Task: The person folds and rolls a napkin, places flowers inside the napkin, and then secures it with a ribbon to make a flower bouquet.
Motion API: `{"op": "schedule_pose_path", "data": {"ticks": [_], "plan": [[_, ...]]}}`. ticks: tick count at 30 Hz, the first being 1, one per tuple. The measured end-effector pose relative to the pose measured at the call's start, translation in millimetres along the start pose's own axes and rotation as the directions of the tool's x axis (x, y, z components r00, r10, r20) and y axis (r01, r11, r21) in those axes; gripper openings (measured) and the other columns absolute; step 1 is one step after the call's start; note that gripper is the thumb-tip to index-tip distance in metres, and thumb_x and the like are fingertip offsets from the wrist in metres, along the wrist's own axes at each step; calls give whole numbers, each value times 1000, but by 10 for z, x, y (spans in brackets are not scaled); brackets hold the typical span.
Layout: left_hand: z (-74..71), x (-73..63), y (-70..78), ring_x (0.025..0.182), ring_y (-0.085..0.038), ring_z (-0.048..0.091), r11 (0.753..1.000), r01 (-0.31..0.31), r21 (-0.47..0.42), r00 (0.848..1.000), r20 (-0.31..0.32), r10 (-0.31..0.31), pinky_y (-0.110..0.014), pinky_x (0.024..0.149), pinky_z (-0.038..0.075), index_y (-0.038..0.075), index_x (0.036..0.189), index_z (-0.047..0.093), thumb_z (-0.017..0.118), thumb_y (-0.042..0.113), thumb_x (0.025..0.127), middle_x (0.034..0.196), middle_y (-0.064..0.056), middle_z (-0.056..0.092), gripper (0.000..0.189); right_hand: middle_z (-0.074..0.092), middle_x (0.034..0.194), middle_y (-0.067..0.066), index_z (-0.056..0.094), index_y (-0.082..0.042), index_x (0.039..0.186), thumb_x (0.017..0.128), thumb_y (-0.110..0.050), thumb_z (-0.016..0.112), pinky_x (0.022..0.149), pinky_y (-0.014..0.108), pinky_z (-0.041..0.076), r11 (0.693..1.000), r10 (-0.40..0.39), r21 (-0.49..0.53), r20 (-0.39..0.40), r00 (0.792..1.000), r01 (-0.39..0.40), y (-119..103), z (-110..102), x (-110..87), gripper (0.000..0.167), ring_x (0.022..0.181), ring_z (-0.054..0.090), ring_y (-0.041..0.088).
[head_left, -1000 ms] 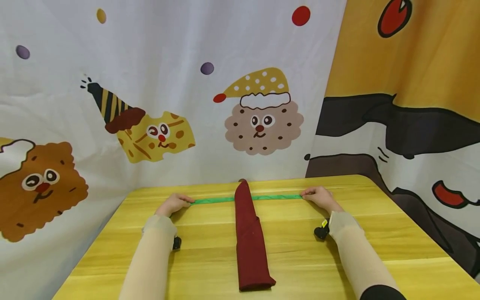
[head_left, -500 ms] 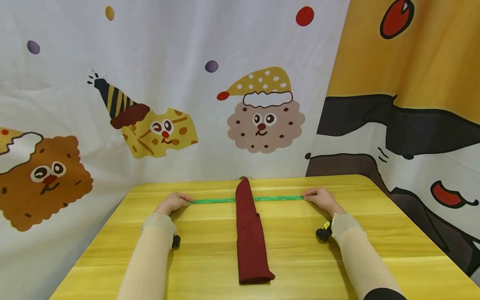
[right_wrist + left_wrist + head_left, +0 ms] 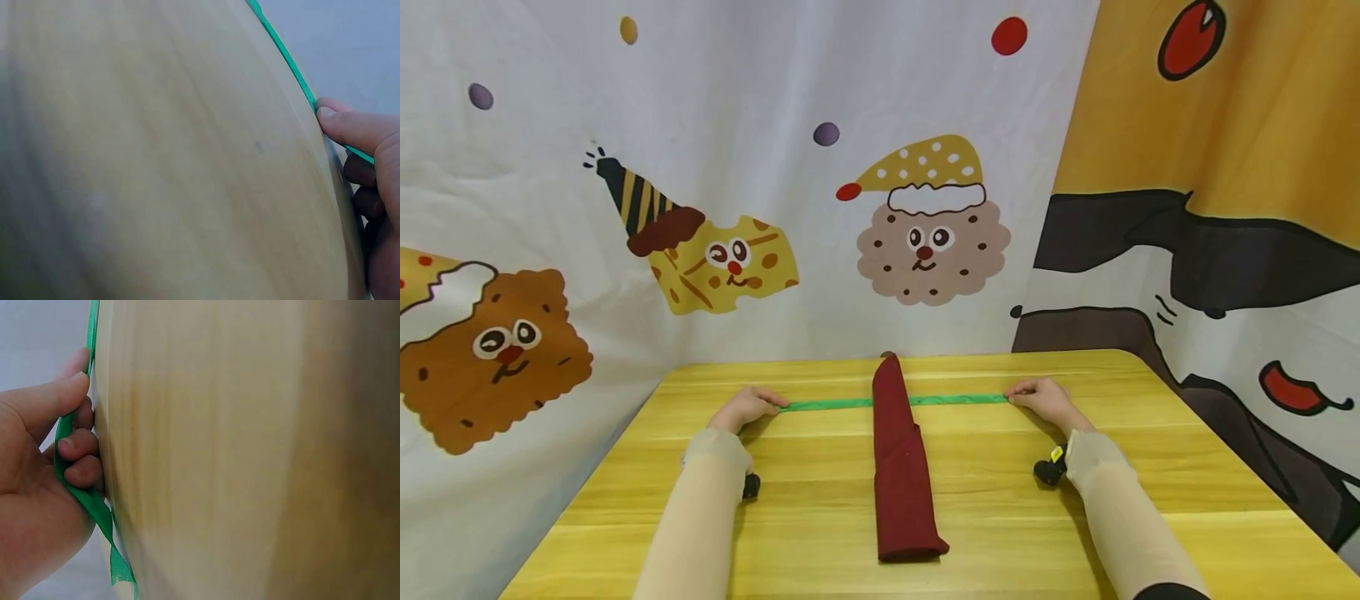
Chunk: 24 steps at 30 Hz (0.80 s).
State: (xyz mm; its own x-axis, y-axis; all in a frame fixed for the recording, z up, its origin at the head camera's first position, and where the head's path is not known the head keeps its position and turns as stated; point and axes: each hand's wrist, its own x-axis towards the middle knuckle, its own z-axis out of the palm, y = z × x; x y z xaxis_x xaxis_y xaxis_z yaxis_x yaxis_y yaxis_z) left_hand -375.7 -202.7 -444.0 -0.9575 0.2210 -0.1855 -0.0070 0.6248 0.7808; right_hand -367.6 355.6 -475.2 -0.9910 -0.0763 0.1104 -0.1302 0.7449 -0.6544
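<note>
A folded, tapering bundle of dark red cloth (image 3: 904,483) lies lengthwise on the wooden table (image 3: 805,533). Across its upper part runs a green ribbon (image 3: 827,405), which disappears beneath the cloth and comes out on both sides. My left hand (image 3: 748,407) pinches the ribbon's left stretch between thumb and finger; in the left wrist view the ribbon's loose end (image 3: 94,503) trails through the palm past curled fingers. On the other side my right hand (image 3: 1043,398) pinches the right stretch between thumb and index finger. The ribbon looks drawn out straight between both hands.
A small brown tip (image 3: 887,354) shows at the bundle's far end. Behind the table hangs a curtain (image 3: 820,50) printed with cartoon figures. Dark wrist cameras (image 3: 1051,467) sit under the sleeves.
The head view has shifted slightly, so the curtain prints sit a little further right. Both hands keep their pinch on the ribbon, and the cloth bundle stays in place.
</note>
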Motion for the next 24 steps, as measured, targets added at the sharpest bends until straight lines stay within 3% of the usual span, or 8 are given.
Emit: {"op": "schedule_pose_path", "data": {"ticks": [6,14,24], "plan": [[1,-41,-14,122,-41,46,1000,5,-11,1000,5,-5,-52,102,35,-1,114,70,57,1,93,127,-23,58,24,68,115,14,76,-12,104,93,-26,66,104,63,18,1000,-2,11,8,1000,2,-20,0,-76,20,114,55,38],[22,-91,-64,107,-32,55,1000,14,-9,1000,1,-14,-45,89,44,2,109,72,60,3,93,120,-18,62,21,69,111,12,76,-11,104,93,-23,67,98,53,36,999,-9,44,24,1000,8,-13,-3,-126,19,109,58,34],[17,-195,-49,110,-34,53,1000,14,-17,1000,3,-14,-47,93,42,0,109,72,60,3,93,120,-19,62,21,69,110,12,77,-12,102,93,-25,67,97,53,39,999,-40,38,40,998,39,33,-17,-176,18,110,57,35]]}}
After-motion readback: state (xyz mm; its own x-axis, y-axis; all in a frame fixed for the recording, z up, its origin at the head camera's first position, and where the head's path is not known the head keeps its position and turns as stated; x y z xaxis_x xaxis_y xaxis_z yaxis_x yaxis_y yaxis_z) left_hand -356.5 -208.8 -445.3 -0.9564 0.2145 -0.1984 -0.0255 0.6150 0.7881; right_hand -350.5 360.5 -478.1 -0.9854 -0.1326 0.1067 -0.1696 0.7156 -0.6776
